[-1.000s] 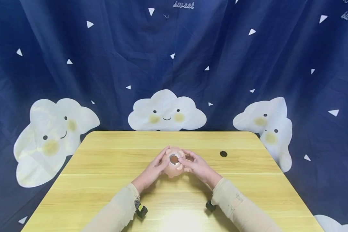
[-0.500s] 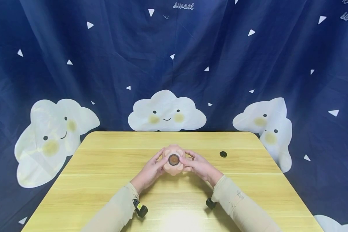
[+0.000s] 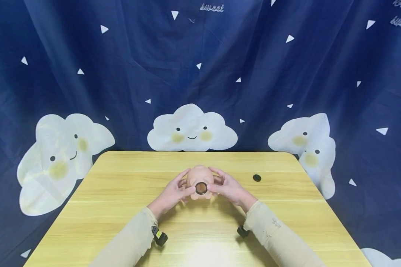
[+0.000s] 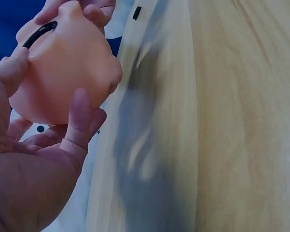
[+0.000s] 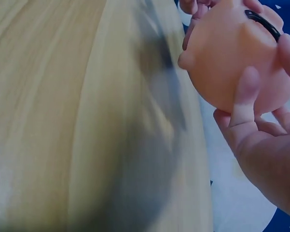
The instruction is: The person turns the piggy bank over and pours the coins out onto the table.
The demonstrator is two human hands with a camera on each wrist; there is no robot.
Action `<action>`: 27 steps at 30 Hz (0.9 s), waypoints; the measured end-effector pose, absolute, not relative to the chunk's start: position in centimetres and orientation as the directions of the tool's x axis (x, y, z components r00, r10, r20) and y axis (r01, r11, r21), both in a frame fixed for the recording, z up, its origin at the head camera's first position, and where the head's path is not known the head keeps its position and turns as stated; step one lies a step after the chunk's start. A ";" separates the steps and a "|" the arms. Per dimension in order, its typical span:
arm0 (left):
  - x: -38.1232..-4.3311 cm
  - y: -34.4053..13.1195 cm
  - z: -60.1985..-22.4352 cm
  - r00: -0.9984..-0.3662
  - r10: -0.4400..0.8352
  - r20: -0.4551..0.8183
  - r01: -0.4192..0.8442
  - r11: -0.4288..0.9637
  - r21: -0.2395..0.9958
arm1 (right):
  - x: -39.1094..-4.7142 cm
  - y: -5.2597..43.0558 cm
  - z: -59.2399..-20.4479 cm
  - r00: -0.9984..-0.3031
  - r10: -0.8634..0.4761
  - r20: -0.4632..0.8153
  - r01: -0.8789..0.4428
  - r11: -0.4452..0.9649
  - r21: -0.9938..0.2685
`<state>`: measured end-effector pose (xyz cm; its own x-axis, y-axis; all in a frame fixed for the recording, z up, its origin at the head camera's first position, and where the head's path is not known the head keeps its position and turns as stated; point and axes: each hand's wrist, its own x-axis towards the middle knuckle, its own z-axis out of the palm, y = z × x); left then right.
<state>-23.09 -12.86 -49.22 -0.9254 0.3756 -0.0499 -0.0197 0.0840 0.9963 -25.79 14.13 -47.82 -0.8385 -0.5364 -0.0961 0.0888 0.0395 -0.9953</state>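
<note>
A round pink piggy bank [image 3: 200, 173] with small stubby feet is held up above the table between both hands. Its round opening, ringed by a black rim [image 4: 40, 34], faces the head camera and looks brown inside. The left hand [image 3: 170, 194] grips the bank's left side, thumb at the rim and fingers spread around the body. From the other side the right hand [image 3: 233, 190] holds it the same way, its thumb also against the rim. In the right wrist view, the fingers [image 5: 245, 92] press on the smooth pink body [image 5: 222, 58].
A small black disc [image 3: 257, 178] lies on the light wood table [image 3: 127, 211], to the right of the hands. Behind the table's far edge hangs a dark blue curtain [image 3: 127, 74] with clouds and white triangles.
Both hands have turned the piggy bank, so its opening sits lower and more of the rounded body shows above it. The black disc stays where it was.
</note>
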 end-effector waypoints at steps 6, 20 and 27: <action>-23.3 -12.9 -49.2 -0.931 0.365 -0.007 0.002 0.025 1.000 | -25.8 13.7 -47.2 -0.834 -0.547 -0.080 0.051 0.067 -0.996; -23.5 -13.0 -49.3 -0.925 0.378 0.023 0.065 0.097 0.993 | -25.7 13.8 -46.6 -0.812 -0.560 -0.163 0.040 0.226 -0.973; -23.4 -13.0 -49.1 -0.913 0.408 -0.002 0.017 0.041 0.999 | -25.9 13.7 -47.0 -0.792 -0.593 -0.143 0.038 0.186 -0.982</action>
<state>-23.44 -13.02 -49.09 -0.9131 0.4077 -0.0015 0.0168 0.0414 0.9990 -25.89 13.70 -46.98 -0.7923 -0.5931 -0.1430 0.0377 0.1864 -0.9818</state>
